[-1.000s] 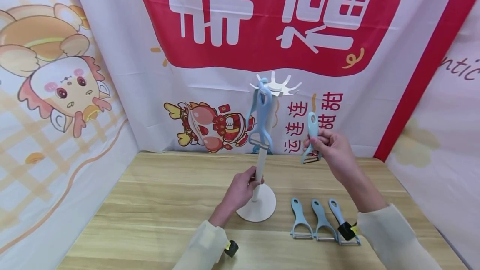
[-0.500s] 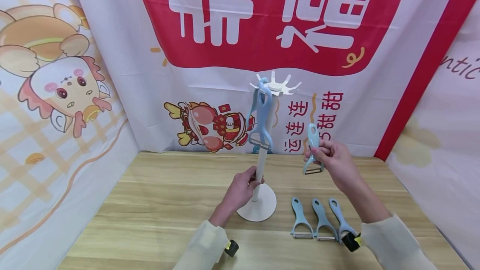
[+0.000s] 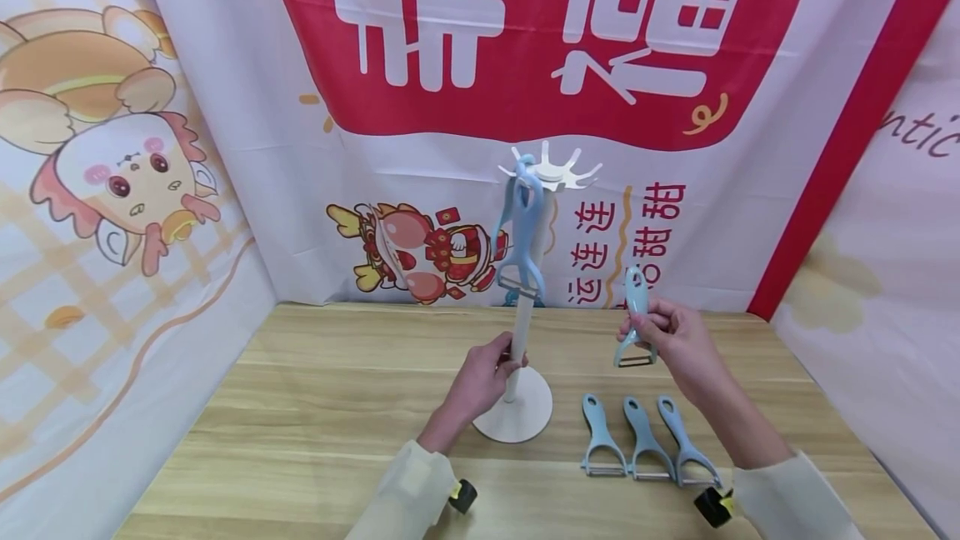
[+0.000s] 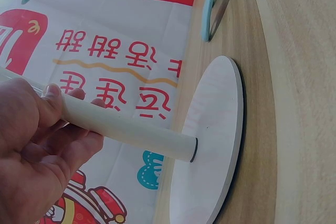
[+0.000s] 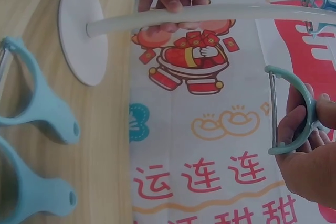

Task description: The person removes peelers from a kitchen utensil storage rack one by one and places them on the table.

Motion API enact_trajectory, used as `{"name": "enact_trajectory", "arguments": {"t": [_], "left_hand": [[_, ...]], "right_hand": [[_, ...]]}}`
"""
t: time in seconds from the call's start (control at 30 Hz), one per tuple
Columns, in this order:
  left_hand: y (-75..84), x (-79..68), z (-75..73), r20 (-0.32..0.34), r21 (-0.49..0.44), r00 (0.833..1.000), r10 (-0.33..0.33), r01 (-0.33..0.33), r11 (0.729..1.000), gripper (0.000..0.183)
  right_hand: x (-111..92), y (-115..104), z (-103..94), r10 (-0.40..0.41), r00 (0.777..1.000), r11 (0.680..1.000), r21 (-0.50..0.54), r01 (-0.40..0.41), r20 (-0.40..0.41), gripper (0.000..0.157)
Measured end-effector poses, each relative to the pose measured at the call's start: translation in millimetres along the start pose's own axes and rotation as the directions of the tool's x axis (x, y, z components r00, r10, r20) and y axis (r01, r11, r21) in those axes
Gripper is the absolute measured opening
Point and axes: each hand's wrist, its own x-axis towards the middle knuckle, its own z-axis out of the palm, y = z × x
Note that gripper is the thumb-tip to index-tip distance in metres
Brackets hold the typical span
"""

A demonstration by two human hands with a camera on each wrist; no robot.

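Observation:
A white stand has a round base (image 3: pixel 525 423), an upright pole (image 3: pixel 522 327) and a ring of hooks (image 3: pixel 555 176) at its top. My left hand (image 3: pixel 478 380) grips the pole low down, fingers and thumb around it in the left wrist view. At least two light blue peelers (image 3: pixel 527 232) hang overlapping from the hooks' left side. My right hand (image 3: pixel 681 347) pinches a pale green-blue peeler (image 3: pixel 637 294), handle up and blade down, to the right of the pole and above the table. In the right wrist view, the thumb and fingers hold this peeler (image 5: pixel 295 80) near its head.
Three more peelers lie in a row on the wooden table (image 3: pixel 337 415), right of the base: a left one (image 3: pixel 596 419), a middle one (image 3: pixel 637 419) and a right one (image 3: pixel 672 417). A printed cloth (image 3: pixel 420 165) rises behind the table, with further cloth at both sides.
My right hand has lowered the peeler and shifted it slightly right, away from the hooks. The left hand, the stand and the hanging peelers have stayed in place.

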Motion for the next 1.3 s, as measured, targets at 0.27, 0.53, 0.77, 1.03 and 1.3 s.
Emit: {"name": "enact_trajectory", "arguments": {"t": [0.27,0.53,0.77,1.03,1.3], "left_hand": [[-0.9,1.4,0.6,0.001,0.008,1.000,-0.002,0.002,1.000,0.016],[-1.6,0.8,1.0,0.000,-0.001,1.000,-0.007,0.007,1.000,0.015],[-3.3,1.2,1.0,-0.001,-0.001,1.000,0.008,-0.008,1.000,0.015],[-4.8,1.8,1.5,-0.001,0.002,1.000,0.011,-0.011,1.000,0.017],[-4.9,2.6,1.8,-0.006,0.007,1.000,0.016,-0.016,1.000,0.017]], "right_hand": [[-12,12,-9.3,0.028,1.000,1.000,-0.014,-0.028,-0.012,0.021],[-22,24,-19.3,0.068,0.997,0.996,-0.056,-0.069,-0.020,0.026],[-28,37,-27.4,0.087,0.996,0.996,-0.025,-0.087,-0.022,0.023],[-34,52,-36.6,0.104,0.994,0.992,-0.074,-0.106,-0.034,0.027],[-40,70,-46.9,0.145,0.988,0.985,-0.089,-0.149,-0.046,0.025]]}}
